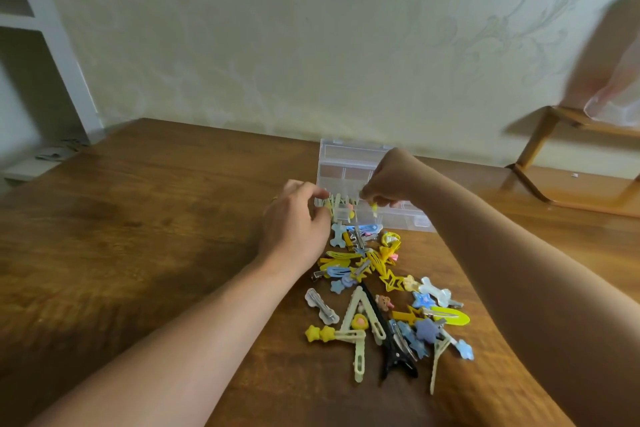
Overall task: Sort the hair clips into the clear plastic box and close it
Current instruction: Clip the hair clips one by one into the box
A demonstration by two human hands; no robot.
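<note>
Pinching a yellow clip (pixel 374 207) — right hand (pixel 389 180) over box (pixel 341 163).

The right hand (pixel 389 184) hides part of the clear box (pixel 343 163), contents blurred

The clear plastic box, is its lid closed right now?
No, the clear plastic box stands open, its lid raised behind the compartments while the right hand holds a small yellow clip over it.

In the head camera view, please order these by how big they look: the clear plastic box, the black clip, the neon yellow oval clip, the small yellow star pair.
1. clear plastic box, though the hands hide part of it
2. black clip
3. neon yellow oval clip
4. yellow star pair

The black clip lies nearer the camera than the box, so its apparent size is somewhat flattered.
</note>
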